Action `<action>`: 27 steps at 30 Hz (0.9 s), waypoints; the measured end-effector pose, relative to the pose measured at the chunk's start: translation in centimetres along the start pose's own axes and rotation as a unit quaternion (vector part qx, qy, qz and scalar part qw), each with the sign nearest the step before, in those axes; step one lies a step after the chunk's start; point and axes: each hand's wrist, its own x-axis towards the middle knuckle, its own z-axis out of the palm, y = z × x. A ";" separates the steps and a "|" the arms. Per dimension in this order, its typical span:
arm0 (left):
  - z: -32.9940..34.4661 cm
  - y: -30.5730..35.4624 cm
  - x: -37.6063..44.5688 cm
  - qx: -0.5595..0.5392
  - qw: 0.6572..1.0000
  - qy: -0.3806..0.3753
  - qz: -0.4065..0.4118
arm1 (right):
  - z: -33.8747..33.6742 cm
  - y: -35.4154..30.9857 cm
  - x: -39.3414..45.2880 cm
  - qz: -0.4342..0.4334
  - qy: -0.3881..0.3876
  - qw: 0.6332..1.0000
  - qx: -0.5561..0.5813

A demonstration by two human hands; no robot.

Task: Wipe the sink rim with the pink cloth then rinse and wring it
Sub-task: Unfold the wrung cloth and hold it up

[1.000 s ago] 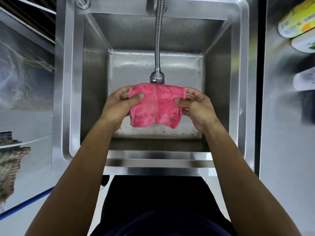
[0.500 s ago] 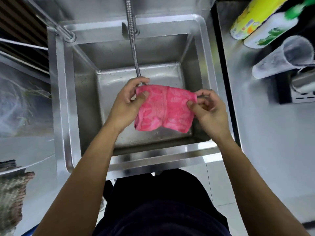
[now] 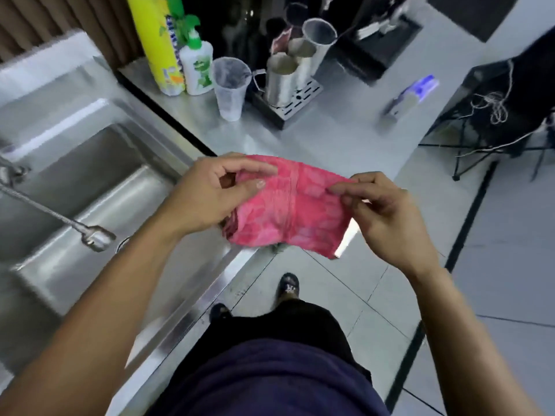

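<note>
The pink cloth [image 3: 285,208] hangs spread between my two hands, in the air over the counter's front corner and the floor, to the right of the sink. My left hand [image 3: 210,196] pinches its left edge between thumb and fingers. My right hand [image 3: 384,214] pinches its right edge. The steel sink [image 3: 186,280] lies at the left, its basin wet, with the flexible tap hose and its nozzle [image 3: 96,238] hanging over the basin.
On the steel counter [image 3: 330,136] behind the cloth stand a yellow bottle [image 3: 156,43], a white soap dispenser [image 3: 196,64], a clear plastic cup [image 3: 229,88] and metal cups on a drip tray [image 3: 288,97]. A tripod and cables [image 3: 486,115] stand right. My feet are on the tiled floor.
The view has swung right, away from the sink. Both hands carried the cloth from under the tap, out of the basin, to over the counter corner, still stretched between them.
</note>
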 end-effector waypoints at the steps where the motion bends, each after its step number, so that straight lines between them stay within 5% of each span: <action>1: 0.8 0.4 1.6 0.001 1.000 -0.026 0.004 | -1.4 0.8 -0.1 0.018 0.018 1.000 0.016; 4: 3.6 -1.2 7.8 0.077 0.993 -0.084 0.012 | -3.2 5.8 1.2 0.091 0.047 0.993 0.059; 7: 8.2 -5.2 11.5 0.215 0.976 -0.019 -0.006 | -1.8 12.8 1.9 0.127 -0.067 0.983 -0.111; 9: 12.3 -7.3 11.2 0.222 0.974 0.043 -0.023 | -1.1 16.1 2.1 0.082 -0.109 0.963 -0.231; 14: 20.9 -11.5 8.4 0.292 0.950 0.077 -0.081 | 0.6 19.1 5.4 -0.091 -0.131 0.958 -0.239; 19: 24.4 -13.2 8.6 0.313 0.920 0.173 -0.160 | 2.6 21.5 9.2 -0.203 -0.245 0.919 -0.234; 27: 28.0 -14.6 8.0 0.399 0.863 0.204 -0.232 | 1.1 24.7 12.9 -0.325 -0.349 0.834 -0.277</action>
